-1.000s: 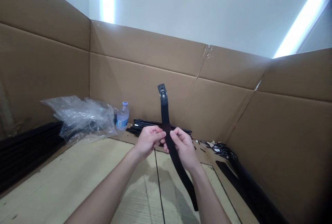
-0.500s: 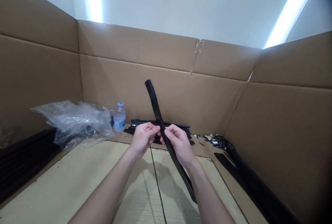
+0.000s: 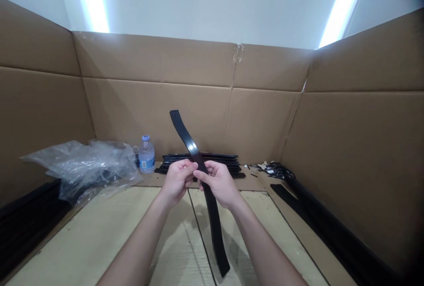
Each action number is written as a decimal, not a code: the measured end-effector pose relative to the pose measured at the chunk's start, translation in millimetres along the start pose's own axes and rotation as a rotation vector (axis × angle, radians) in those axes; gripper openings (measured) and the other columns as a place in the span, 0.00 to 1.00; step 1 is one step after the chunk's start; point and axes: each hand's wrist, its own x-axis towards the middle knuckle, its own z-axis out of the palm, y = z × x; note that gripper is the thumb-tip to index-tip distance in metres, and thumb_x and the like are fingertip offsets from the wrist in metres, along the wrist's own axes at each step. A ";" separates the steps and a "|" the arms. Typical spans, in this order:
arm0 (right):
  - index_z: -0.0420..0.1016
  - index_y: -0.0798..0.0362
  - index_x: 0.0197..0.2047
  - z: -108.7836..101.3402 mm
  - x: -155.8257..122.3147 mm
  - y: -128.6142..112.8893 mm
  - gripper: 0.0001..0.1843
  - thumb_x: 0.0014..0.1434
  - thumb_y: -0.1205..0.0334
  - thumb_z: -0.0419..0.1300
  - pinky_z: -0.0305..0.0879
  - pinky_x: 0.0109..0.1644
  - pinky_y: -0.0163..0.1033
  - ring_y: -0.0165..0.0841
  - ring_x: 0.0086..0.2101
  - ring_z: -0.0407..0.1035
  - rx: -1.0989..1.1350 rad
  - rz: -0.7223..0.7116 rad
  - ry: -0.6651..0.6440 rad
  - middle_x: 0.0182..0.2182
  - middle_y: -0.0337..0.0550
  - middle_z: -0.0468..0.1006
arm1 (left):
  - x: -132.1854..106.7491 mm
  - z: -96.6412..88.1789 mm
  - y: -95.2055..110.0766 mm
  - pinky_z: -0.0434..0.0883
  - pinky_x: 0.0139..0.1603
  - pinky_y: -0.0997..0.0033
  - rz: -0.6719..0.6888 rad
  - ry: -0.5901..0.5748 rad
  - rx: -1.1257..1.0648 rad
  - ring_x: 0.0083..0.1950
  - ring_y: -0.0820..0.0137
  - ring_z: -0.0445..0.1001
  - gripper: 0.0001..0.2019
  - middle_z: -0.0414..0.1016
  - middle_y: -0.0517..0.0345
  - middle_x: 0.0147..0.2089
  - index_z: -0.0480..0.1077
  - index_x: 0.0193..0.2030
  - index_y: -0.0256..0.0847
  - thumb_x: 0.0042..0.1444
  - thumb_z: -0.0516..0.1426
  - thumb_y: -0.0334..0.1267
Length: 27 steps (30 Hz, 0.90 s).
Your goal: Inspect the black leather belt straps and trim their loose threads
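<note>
A long, slightly curved black strip [image 3: 213,219] is held up in front of me, slanting from upper left to lower right. Its upper end has a small hole, and light glints off its broad face. My left hand [image 3: 179,177] pinches the strip's left edge near its middle, thumb on the front. From the other side my right hand [image 3: 220,182] grips it at about the same height, thumb across the face. The fingers behind the strip are partly hidden. Past my hands, a stack of similar black strips [image 3: 228,160] lies against the cardboard.
Cardboard walls [image 3: 159,60] surround the pale work surface [image 3: 109,228]. On the left, crumpled clear plastic [image 3: 89,166] rests over dark strips [image 3: 29,215], beside a water bottle [image 3: 146,155]. Black cords [image 3: 280,171] and long black pieces [image 3: 308,215] lie along the right.
The strip has turned so that its broad face shows, and its lower end has swung left, clear of my right forearm. My hands still grip its middle. The view has shifted slightly.
</note>
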 end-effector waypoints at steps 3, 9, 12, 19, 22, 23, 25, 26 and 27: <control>0.61 0.53 0.32 0.2 0.1 0.9 0.17 0.49 0.56 0.66 0.60 0.18 0.29 0.27 0.18 0.67 0.035 -0.010 -0.034 0.22 0.36 0.75 | -0.6 0.1 -0.6 0.51 0.14 0.81 0.003 -0.028 0.031 0.13 0.79 0.59 0.15 0.60 0.67 0.14 0.61 0.24 0.37 0.48 0.62 0.43; 0.62 0.53 0.32 -0.6 1.1 -2.2 0.14 0.58 0.50 0.55 0.57 0.18 0.28 0.24 0.16 0.63 0.065 -0.030 -0.032 0.21 0.36 0.73 | -0.8 1.9 -0.2 0.49 0.15 0.82 0.039 0.008 0.056 0.14 0.83 0.53 0.16 0.64 0.65 0.16 0.60 0.23 0.36 0.49 0.61 0.43; 0.61 0.53 0.30 -1.1 0.6 -2.0 0.16 0.59 0.49 0.53 0.53 0.16 0.27 0.23 0.15 0.60 0.061 -0.010 0.017 0.19 0.34 0.71 | -0.7 4.6 -0.8 0.43 0.15 0.81 0.069 0.035 0.063 0.14 0.84 0.48 0.17 0.61 0.67 0.14 0.58 0.22 0.37 0.47 0.63 0.41; 0.59 0.52 0.28 -3.1 2.0 -0.4 0.16 0.59 0.49 0.53 0.51 0.16 0.27 0.23 0.15 0.59 -0.019 -0.056 0.087 0.19 0.33 0.69 | 1.2 8.6 -2.4 0.43 0.16 0.81 0.106 0.102 0.185 0.15 0.84 0.46 0.18 0.55 0.70 0.13 0.57 0.22 0.38 0.47 0.63 0.44; 0.60 0.53 0.29 -6.8 4.3 0.4 0.14 0.60 0.52 0.54 0.55 0.20 0.28 0.23 0.18 0.61 -0.066 -0.086 0.060 0.22 0.35 0.71 | 2.4 8.2 -1.4 0.44 0.16 0.82 0.084 0.159 0.199 0.15 0.84 0.46 0.19 0.54 0.70 0.13 0.57 0.21 0.37 0.46 0.63 0.45; 0.62 0.53 0.29 -8.1 4.9 1.0 0.13 0.59 0.53 0.54 0.56 0.21 0.29 0.23 0.19 0.62 -0.075 -0.086 0.048 0.23 0.36 0.72 | 2.6 7.9 -0.8 0.43 0.16 0.82 0.074 0.156 0.181 0.15 0.84 0.45 0.20 0.53 0.71 0.13 0.57 0.21 0.37 0.46 0.63 0.46; 0.65 0.54 0.32 -10.4 5.5 2.8 0.10 0.58 0.55 0.57 0.59 0.25 0.30 0.24 0.22 0.64 -0.089 -0.081 0.029 0.26 0.37 0.73 | 2.4 6.9 0.7 0.42 0.16 0.82 0.051 0.128 0.139 0.15 0.84 0.44 0.20 0.51 0.72 0.13 0.58 0.21 0.38 0.44 0.64 0.46; 0.67 0.54 0.35 -11.3 5.5 3.6 0.10 0.56 0.56 0.59 0.61 0.28 0.30 0.25 0.25 0.66 -0.099 -0.078 0.028 0.28 0.38 0.74 | 2.1 6.1 1.4 0.42 0.16 0.82 0.041 0.115 0.122 0.15 0.84 0.44 0.20 0.51 0.72 0.14 0.58 0.22 0.38 0.43 0.65 0.45; 0.68 0.55 0.37 -12.1 5.2 4.2 0.11 0.55 0.58 0.61 0.64 0.31 0.32 0.26 0.27 0.68 -0.112 -0.075 0.030 0.30 0.40 0.75 | 1.8 5.3 2.1 0.43 0.16 0.82 0.028 0.103 0.109 0.15 0.84 0.45 0.20 0.51 0.72 0.14 0.58 0.22 0.38 0.41 0.66 0.44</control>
